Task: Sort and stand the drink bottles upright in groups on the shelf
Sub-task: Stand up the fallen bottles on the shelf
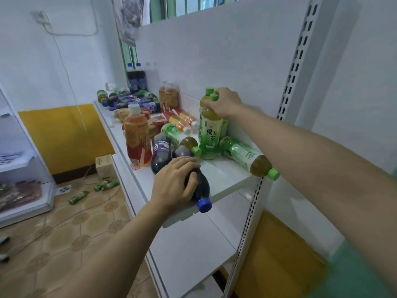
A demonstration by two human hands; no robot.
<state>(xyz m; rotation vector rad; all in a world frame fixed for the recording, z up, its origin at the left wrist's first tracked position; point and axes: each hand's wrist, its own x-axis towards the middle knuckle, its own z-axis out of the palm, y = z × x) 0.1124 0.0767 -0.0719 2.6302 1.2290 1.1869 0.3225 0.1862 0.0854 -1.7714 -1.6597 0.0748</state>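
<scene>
From the head camera I see my left hand (174, 181) curled over a dark cola bottle (196, 186) that lies on its side at the near edge of the white shelf (225, 175), its blue cap (204, 204) poking out past the shelf lip toward me. The fingers wrap the bottle's body and the thumb presses its side.

My right hand (225, 102) is farther in, against the white back panel (214, 57). It grips the neck of an upright green tea bottle (209, 132) just below its green cap (214, 97); a second green-capped bottle (208, 91) stands right behind it, touching.

To the right of that pair a green tea bottle lies flat (247, 157), its cap at the shelf's near right corner. To the left another green tea bottle lies flat (180, 136), its cap near the upright one's base, and a second dark cola bottle (161, 153) lies beside my left hand.

An orange tea bottle (137, 136) with a white cap stands upright near the shelf's front edge. Beyond it several orange bottles lie tumbled (178, 119), one more stands upright (168, 95) by the back panel, and a heap of dark bottles (133, 101) lies at the far end with two standing dark bottles (136, 77) behind.

Down on the tiled floor (64, 222) to the left lie a few small green bottles (106, 184).
</scene>
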